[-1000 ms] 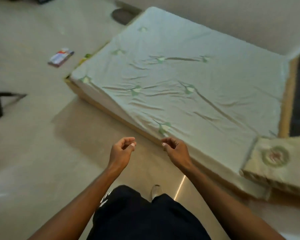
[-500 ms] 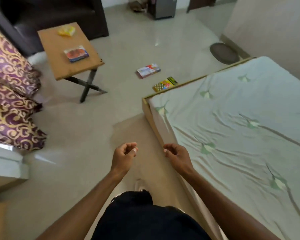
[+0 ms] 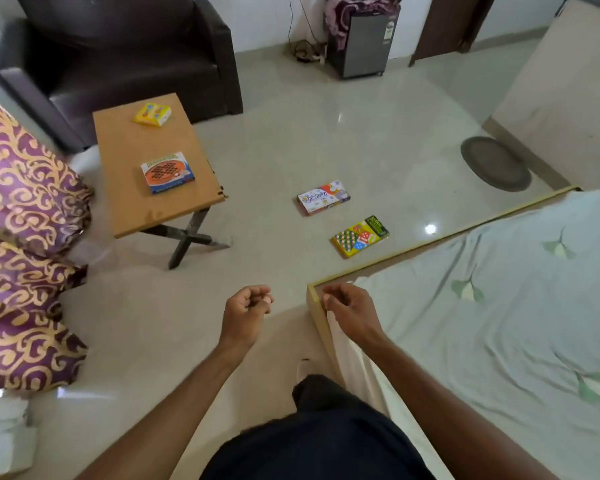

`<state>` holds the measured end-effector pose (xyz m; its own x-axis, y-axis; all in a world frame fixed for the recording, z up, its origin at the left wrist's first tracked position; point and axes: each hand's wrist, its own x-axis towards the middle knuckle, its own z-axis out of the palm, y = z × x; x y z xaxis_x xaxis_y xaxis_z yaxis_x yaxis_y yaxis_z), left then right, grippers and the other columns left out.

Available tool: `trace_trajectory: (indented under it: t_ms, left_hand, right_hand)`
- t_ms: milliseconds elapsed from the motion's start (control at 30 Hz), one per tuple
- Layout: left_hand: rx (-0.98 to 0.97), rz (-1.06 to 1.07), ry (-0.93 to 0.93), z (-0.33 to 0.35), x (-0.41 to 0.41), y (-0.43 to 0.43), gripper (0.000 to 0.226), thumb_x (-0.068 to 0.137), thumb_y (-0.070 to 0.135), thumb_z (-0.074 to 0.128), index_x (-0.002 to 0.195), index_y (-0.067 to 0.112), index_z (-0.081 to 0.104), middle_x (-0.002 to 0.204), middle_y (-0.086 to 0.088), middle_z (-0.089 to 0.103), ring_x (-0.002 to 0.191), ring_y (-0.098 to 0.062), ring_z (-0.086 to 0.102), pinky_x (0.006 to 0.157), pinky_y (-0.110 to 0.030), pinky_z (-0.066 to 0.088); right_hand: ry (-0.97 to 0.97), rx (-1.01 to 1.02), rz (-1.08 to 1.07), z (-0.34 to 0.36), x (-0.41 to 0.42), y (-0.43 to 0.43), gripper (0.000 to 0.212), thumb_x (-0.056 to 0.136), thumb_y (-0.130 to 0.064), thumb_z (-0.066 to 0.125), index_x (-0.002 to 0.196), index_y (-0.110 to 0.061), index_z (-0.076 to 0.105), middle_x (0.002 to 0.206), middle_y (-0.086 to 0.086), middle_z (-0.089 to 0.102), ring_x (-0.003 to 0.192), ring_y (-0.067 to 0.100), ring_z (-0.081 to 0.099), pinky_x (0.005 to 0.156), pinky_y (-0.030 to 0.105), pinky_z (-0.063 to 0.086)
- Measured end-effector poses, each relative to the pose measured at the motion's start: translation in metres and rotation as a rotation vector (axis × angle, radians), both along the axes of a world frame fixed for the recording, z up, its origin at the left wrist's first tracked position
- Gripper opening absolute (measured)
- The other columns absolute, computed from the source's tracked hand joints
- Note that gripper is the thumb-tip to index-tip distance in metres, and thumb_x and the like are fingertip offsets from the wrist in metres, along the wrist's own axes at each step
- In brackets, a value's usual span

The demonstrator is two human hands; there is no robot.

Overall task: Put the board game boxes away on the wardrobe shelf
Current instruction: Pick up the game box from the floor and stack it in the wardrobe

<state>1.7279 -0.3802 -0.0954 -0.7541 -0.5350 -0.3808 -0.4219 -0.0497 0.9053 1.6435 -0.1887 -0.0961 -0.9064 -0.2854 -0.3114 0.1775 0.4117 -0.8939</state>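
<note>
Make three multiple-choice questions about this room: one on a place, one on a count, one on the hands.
1. Where is the small yellow box? A) on the armchair B) on the wooden table C) on the bed
2. How many boxes lie on the floor? A) one B) two C) four
3. What do the hands hold? A) nothing B) one box each C) one box together

Answers: 1 B, it sits at the table's far end. 2 B, the white box and the chequered yellow box. 3 A, left hand and right hand are loosely curled, empty.
</note>
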Motion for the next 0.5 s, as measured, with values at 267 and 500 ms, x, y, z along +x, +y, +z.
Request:
trace_trajectory:
  t_ms: [267,500]
  left_hand:
    - [0.013,-0.036,0.028,0.006,-0.191,-0.084,0.023,0.087,0.001,0.06,0.095,0.021,0.068,0.093,-0.004,0.072,0.081,-0.014,0.065,0.066,-0.018,0.047]
    - [0.001,-0.14,-0.013,-0.013,-0.37,-0.184,0.024,0.084,0.001,0.062,0.091,0.023,0.068,0.089,-0.005,0.073,0.077,-0.014,0.063,0.066,-0.019,0.046]
  right_hand:
    - [-0.025,-0.014,-0.007,0.0,-0.188,-0.084,0.015,0.089,-0.012,0.064,0.101,-0.016,0.071,0.079,-0.003,0.07,0.072,0.007,0.064,0.065,0.017,0.048]
    - [-0.049,0.008,-0.092,-0.025,-0.339,-0.169,0.016,0.089,-0.009,0.062,0.099,-0.018,0.07,0.078,0.0,0.069,0.071,0.01,0.061,0.062,0.02,0.044]
